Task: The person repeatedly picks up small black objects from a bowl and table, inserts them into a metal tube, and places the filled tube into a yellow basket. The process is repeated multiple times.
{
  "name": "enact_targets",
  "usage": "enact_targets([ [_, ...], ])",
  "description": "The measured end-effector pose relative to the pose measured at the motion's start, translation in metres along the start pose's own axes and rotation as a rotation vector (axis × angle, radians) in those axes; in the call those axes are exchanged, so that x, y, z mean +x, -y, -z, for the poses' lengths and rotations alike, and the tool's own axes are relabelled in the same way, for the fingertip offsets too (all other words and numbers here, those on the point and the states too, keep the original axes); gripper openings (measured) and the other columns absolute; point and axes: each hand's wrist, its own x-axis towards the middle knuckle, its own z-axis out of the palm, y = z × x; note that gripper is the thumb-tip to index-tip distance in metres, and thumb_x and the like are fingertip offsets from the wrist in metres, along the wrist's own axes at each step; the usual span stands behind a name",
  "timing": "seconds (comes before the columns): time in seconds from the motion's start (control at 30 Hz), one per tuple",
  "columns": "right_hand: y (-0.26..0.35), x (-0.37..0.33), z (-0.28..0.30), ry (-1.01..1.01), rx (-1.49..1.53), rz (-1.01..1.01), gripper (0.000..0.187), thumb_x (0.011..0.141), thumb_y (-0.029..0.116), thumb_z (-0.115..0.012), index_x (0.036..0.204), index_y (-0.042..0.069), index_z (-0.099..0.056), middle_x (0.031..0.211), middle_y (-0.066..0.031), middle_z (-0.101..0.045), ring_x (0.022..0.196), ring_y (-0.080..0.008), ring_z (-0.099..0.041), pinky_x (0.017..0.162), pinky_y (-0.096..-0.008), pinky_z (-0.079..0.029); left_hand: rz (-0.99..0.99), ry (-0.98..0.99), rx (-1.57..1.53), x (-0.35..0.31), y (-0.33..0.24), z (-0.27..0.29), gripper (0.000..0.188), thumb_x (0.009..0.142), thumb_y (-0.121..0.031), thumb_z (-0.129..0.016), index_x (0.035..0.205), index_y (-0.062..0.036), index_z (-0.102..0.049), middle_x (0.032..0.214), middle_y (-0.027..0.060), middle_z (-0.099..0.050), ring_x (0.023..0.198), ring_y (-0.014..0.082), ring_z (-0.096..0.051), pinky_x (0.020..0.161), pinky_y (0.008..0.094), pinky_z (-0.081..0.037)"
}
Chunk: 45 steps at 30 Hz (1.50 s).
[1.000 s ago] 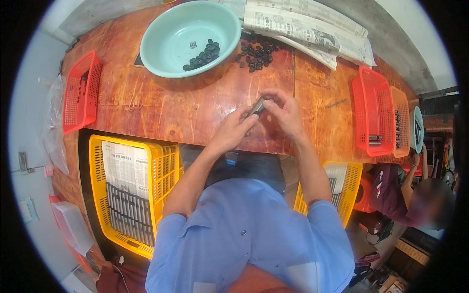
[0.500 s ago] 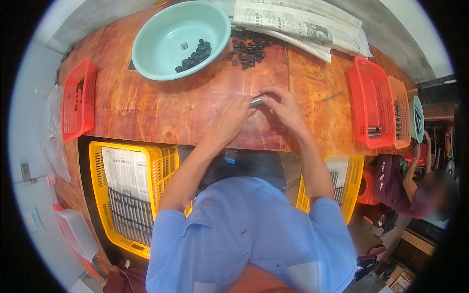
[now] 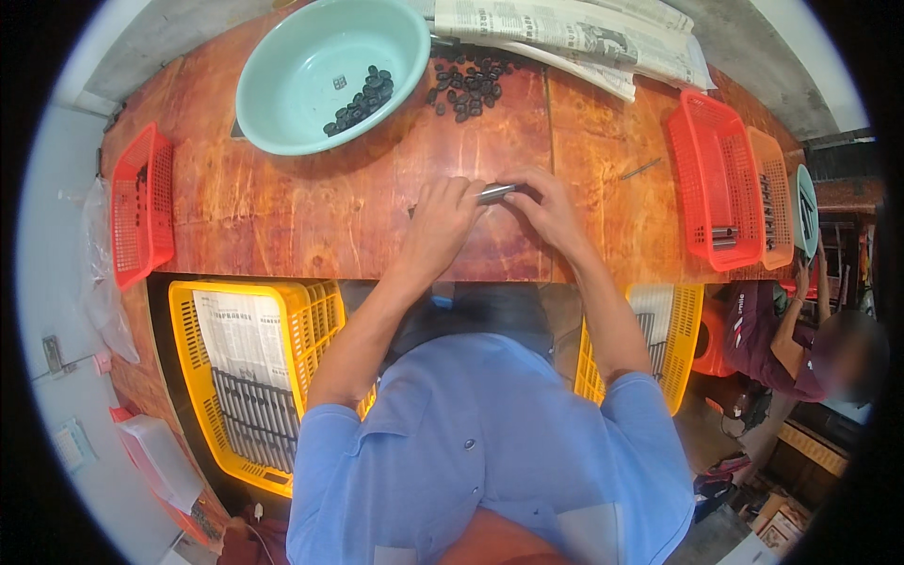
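Over the table, my left hand (image 3: 443,218) is closed around a shiny metal tube (image 3: 493,193). A dark bit shows at the far side of that hand, possibly the tube's other end. My right hand (image 3: 543,204) is closed at the tube's right end, thumb and fingers bent about it; whether it also holds a small part there is hidden. Beyond my hands lie several small black caps (image 3: 468,89) in a loose pile. More such black caps (image 3: 362,100) rest inside a pale green basin (image 3: 282,132) at the far left.
Folded newspapers (image 3: 565,33) lie at the back. A thin rod (image 3: 641,169) rests right of my hands. Red baskets stand at left (image 3: 143,207) and right (image 3: 697,179), the right one beside an orange basket (image 3: 774,202). Yellow crates (image 3: 315,330) hold rods below. Another person (image 3: 791,348) sits at right.
The tube shows more of its length between my hands and tilts up to the right. My left hand has shifted slightly left. The whole view has moved a little.
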Motion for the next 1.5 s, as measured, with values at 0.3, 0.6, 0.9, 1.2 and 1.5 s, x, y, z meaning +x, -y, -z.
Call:
enact_targets([
  [0.3,-0.003,0.005,0.001,0.047,-0.091,-0.038,0.021,0.091,0.015,-0.072,0.105,-0.001,-0.072,0.111,-0.0156,-0.071,0.102,-0.0322,-0.067,0.092,-0.0387,-0.053,-0.075,0.059,0.069,0.000,-0.002,0.005,0.033,0.087,-0.019,-0.075,0.116,-0.0058,-0.067,0.100,0.0075,-0.061,0.094,0.0273,-0.062,0.078,0.0401,-0.048],
  [0.6,-0.006,0.057,-0.046,-0.258,-0.583,0.103,0.018,0.093,0.023,-0.067,0.092,0.005,-0.067,0.098,-0.0150,-0.060,0.096,-0.0360,-0.056,0.082,-0.0479,-0.044,-0.073,0.082,0.080,-0.001,0.002,0.002,0.029,0.087,-0.021,-0.075,0.111,-0.0056,-0.068,0.096,0.0072,-0.059,0.090,0.0262,-0.060,0.077,0.0391,-0.047],
  [0.9,-0.001,0.057,-0.050,-0.282,-0.609,0.043,0.012,0.095,0.017,-0.065,0.098,0.006,-0.064,0.100,-0.0131,-0.057,0.096,-0.0343,-0.053,0.082,-0.0474,-0.039,0.009,0.033,-0.043,-0.004,0.005,-0.003,0.037,0.083,-0.018,-0.080,0.115,-0.0055,-0.069,0.096,0.0078,-0.061,0.090,0.0271,-0.062,0.078,0.0406,-0.049],
  [1.2,0.006,0.049,-0.049,-0.283,-0.589,-0.009,0.009,0.095,0.015,-0.062,0.097,0.006,-0.062,0.101,-0.0131,-0.058,0.096,-0.0342,-0.054,0.082,-0.0470,-0.038,0.028,0.133,0.003,-0.012,0.001,-0.006,0.035,0.082,-0.019,-0.080,0.112,-0.0081,-0.067,0.093,0.0066,-0.061,0.089,0.0261,-0.062,0.076,0.0389,-0.047],
  [1.5,0.009,0.057,-0.050,-0.253,-0.721,-0.039,0.018,0.097,0.022,-0.057,0.101,0.005,-0.063,0.102,-0.0172,-0.061,0.098,-0.0374,-0.056,0.084,-0.0502,-0.042,-0.024,0.041,0.139,-0.007,0.003,0.001,0.033,0.085,-0.027,-0.075,0.111,-0.0072,-0.068,0.098,0.0068,-0.063,0.092,0.0231,-0.063,0.080,0.0380,-0.050],
])
